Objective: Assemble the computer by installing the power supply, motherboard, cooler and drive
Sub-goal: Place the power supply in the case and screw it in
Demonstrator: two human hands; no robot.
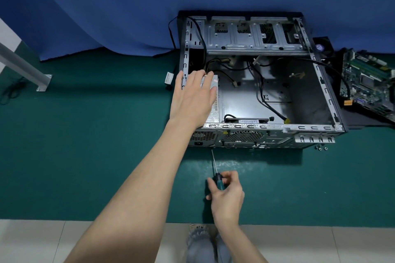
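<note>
While the left hand (192,96) presses flat on the power supply (216,111) in the near-left corner of the case (245,126), the right hand (226,194) (it grips the screwdriver (215,164)) should hold the shaft straight and turn gently.

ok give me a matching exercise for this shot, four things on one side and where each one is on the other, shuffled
1 screwdriver
2 motherboard
3 power supply
4 loose screws

A inside the case, under the left hand
B on the mat at the case's near right corner
C gripped in the right hand
D outside the case, to its right

Pairs: 1-C, 2-D, 3-A, 4-B
</note>
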